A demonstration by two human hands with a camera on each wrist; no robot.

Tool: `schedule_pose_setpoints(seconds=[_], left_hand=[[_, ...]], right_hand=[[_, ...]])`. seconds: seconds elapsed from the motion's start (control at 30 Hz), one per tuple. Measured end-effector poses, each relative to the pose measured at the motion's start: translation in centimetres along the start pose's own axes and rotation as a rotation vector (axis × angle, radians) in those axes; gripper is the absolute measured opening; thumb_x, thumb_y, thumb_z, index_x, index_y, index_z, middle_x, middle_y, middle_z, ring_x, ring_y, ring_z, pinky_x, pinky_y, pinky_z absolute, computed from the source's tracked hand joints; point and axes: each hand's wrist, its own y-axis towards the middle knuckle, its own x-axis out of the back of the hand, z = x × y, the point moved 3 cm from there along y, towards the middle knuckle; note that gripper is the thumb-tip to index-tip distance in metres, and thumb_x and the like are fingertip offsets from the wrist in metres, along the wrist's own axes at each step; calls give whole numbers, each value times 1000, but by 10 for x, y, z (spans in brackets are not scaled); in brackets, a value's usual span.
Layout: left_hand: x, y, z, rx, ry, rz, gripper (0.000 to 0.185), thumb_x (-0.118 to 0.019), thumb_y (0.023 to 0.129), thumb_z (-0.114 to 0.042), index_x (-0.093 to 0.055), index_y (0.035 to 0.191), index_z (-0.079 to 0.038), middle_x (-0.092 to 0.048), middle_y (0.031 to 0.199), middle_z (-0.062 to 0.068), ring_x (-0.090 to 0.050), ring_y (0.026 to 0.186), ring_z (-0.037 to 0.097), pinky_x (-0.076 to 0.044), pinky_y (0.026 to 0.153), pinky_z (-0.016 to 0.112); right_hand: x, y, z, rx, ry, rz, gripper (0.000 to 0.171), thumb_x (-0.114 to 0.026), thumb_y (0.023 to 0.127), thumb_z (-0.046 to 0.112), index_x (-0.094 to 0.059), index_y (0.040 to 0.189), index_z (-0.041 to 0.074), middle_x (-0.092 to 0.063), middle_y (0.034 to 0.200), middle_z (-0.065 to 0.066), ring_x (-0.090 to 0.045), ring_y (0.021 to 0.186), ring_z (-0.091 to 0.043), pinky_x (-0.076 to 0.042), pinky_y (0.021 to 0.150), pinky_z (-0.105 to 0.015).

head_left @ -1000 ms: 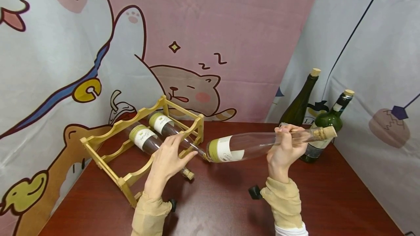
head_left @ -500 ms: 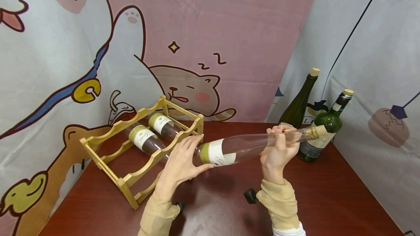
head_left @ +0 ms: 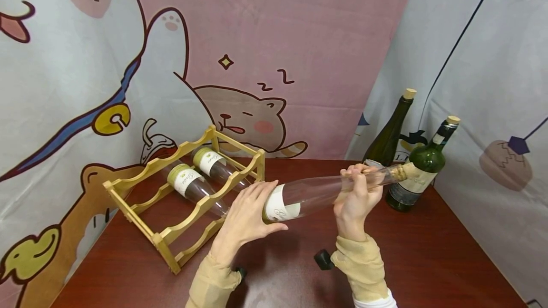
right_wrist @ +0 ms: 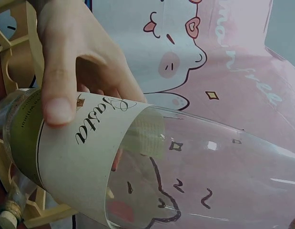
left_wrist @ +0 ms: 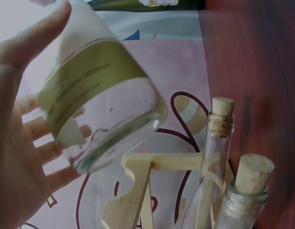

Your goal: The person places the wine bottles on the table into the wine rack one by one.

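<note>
A clear glass wine bottle (head_left: 308, 195), with a white-and-olive label and a cork in its neck, is held tilted above the table. My left hand (head_left: 248, 213) holds it round the labelled base end; in the left wrist view its thumb lies on one side and the fingers spread behind the glass. My right hand (head_left: 358, 198) grips the neck just below the cork. In the right wrist view, the left thumb presses on the white label of the bottle (right_wrist: 80, 152). Left of the hands stands a wooden wine rack (head_left: 159, 241), where two similar corked bottles lie, one (head_left: 186, 179) beside another (head_left: 211, 161).
At the back right, a slim dark green bottle (head_left: 387, 139) and a wider green bottle (head_left: 428, 156) stand corked on the red-brown table (head_left: 428, 251). A printed cloth (head_left: 325, 61) hangs behind. Corks of the racked bottles point toward me, one cork (left_wrist: 254, 172) near my left wrist.
My left hand has moved right and taken hold of the bottle's base end. My right hand has shifted slightly left with the bottle.
</note>
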Motion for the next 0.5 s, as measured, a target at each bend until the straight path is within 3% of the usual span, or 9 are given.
schedule_pose_setpoints(seconds=[0.23,0.5], left_hand=[[-2,2,-5,-11,33,3,104,-78,55,-67,-43,140,-18,-61,125,2,-57,116,24,-47,93,42],[-2,3,-9,0,57,-24,107,-84,50,-60,-42,140,-20,-62,122,1,-60,111,23,-50,88,40]], right_hand=[[-2,-4,-1,-15,1,18,19,-44,83,-14,-47,82,4,-53,69,-6,-52,61,-15,-48,58,-25],[-3,-5,1,-8,-71,35,20,-43,83,-11,-49,81,8,-53,68,-3,-52,62,-13,-48,59,-25]])
